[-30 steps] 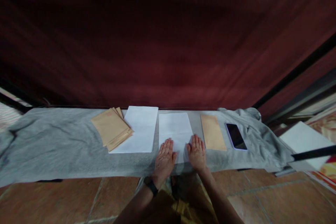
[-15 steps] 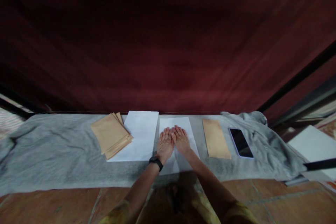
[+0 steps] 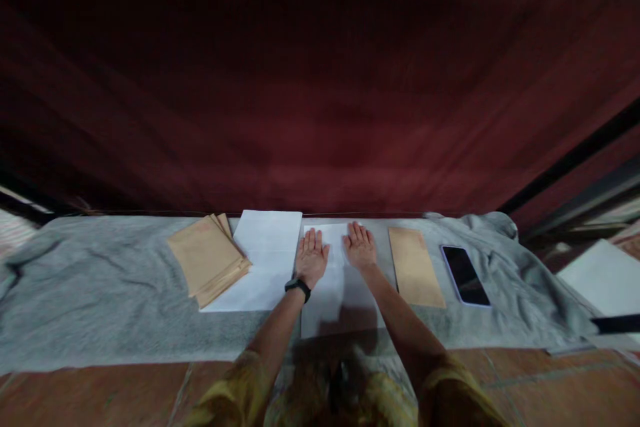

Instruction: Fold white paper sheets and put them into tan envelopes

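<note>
In front of me a white paper sheet [image 3: 334, 293] lies on grey cloth, with both palms down on it. My left hand [image 3: 311, 259], a black band on its wrist, rests flat near the sheet's left edge, fingers pointing away from me. Flat at the sheet's upper right edge is my right hand [image 3: 360, 247], its fingers slightly spread. Neither hand grips anything. To the left sits more white paper [image 3: 267, 260], partly under a fanned pile of brown envelopes [image 3: 206, 253]. A single brown envelope [image 3: 416, 267] lies right of my right hand.
A phone [image 3: 466, 277] with a light purple edge lies right of the single envelope. The grey cloth [image 3: 110, 293] is rumpled at its right end. Behind rises a dark red hanging [image 3: 320, 113]; tiled floor [image 3: 100, 393] runs along the front. White boards [image 3: 603, 277] stand at far right.
My hands have moved apart from the middle of the sheet, the left to its left edge and the right to its upper right. The sheet's middle is now uncovered.
</note>
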`<control>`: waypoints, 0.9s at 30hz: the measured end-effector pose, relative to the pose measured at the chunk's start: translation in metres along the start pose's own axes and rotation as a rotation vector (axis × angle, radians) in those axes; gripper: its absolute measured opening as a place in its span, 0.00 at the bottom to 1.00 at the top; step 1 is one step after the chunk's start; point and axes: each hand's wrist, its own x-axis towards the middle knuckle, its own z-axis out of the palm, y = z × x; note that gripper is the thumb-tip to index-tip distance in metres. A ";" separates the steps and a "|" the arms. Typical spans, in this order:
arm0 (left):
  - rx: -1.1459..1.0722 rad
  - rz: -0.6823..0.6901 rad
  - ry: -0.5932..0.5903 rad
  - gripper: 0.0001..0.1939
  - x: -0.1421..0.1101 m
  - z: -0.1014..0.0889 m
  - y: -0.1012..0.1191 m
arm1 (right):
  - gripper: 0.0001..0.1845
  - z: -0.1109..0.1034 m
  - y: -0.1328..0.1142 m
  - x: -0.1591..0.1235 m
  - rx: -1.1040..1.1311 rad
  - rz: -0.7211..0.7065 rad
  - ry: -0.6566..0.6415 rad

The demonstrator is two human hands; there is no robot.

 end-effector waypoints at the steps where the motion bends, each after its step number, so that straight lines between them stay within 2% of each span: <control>1: 0.009 -0.010 -0.001 0.31 0.001 0.000 0.000 | 0.29 -0.001 0.005 0.001 -0.014 0.018 -0.001; 6: 0.025 -0.040 0.009 0.31 0.001 0.001 0.002 | 0.28 -0.011 0.023 -0.005 -0.059 0.083 0.017; 10: 0.020 -0.034 0.010 0.30 0.002 0.003 0.001 | 0.28 -0.019 0.013 -0.032 -0.069 0.156 0.097; 14: 0.018 -0.020 0.009 0.31 0.002 0.004 -0.001 | 0.28 -0.022 -0.016 -0.084 -0.005 -0.053 0.115; 17: 0.013 -0.015 0.004 0.31 0.002 0.005 -0.001 | 0.29 -0.023 -0.031 -0.125 0.032 -0.137 0.091; 21: -0.002 -0.013 -0.010 0.31 0.005 0.002 -0.002 | 0.30 -0.029 -0.025 -0.159 0.015 -0.116 0.141; 24: -0.013 -0.015 0.002 0.31 0.005 -0.004 -0.003 | 0.30 -0.036 -0.013 -0.167 -0.019 -0.123 0.166; 27: -0.018 -0.028 0.062 0.30 -0.011 -0.006 0.003 | 0.30 -0.037 -0.006 -0.169 -0.032 -0.112 0.180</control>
